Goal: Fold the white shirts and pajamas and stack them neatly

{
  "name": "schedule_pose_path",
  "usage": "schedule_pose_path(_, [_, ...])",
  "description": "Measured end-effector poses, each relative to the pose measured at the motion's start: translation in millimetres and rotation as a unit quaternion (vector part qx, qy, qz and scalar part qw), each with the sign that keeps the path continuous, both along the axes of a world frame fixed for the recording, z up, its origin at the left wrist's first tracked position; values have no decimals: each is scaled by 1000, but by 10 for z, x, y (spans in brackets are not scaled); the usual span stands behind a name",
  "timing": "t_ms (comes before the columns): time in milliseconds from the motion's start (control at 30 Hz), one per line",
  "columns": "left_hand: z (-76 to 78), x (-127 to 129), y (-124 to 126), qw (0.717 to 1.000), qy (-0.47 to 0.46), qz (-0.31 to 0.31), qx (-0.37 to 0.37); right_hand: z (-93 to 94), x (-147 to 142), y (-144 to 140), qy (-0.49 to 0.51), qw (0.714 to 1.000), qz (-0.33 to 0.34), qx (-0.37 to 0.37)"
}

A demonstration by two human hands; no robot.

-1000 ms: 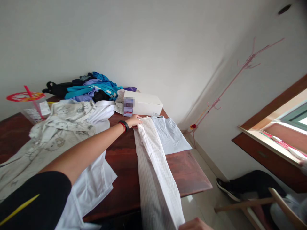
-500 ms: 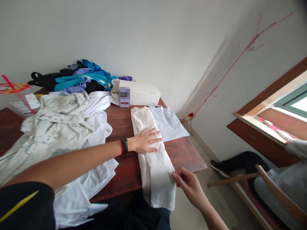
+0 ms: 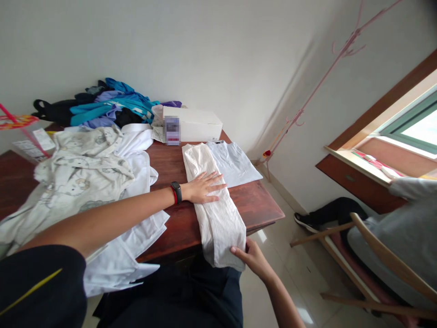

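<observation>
Head view. The striped white shirt, folded lengthwise into a narrow strip, lies on the wooden table, its far end close to the white box and its near end hanging over the table's front edge. The left hand lies flat and spread on the strip's middle, palm down, gripping nothing. The right hand is at the hanging end, below the table edge, thumb on the hem and fingers tucked under it; it appears to pinch the cloth, though the underside is hidden.

Just right of the strip, touching it along its far half, lies a folded pale shirt. Left of the strip, a spread of white garments covers the table's left part and spills over the front edge. Behind these, against the wall, sits a heap of blue and black clothes.

Judgement: the step in hand looks like a crosswise fold of the strip. It would be done well if the flat hand held the middle firm as a crease line, the hem were lifted level and carried square toward the box, and the long edges kept aligned so the layers do not skew. A seated person's leg and shoe show right of the table.
</observation>
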State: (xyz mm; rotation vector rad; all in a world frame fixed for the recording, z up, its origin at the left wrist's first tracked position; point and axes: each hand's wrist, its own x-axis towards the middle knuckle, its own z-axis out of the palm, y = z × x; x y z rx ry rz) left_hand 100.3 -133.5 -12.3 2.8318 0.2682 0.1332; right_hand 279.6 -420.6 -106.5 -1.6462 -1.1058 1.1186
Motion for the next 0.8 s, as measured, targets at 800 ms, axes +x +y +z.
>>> schedule_pose_path(800, [31,-593,-1935,977,-147,-139,-71,935,-336,-641,18,991,-117,67])
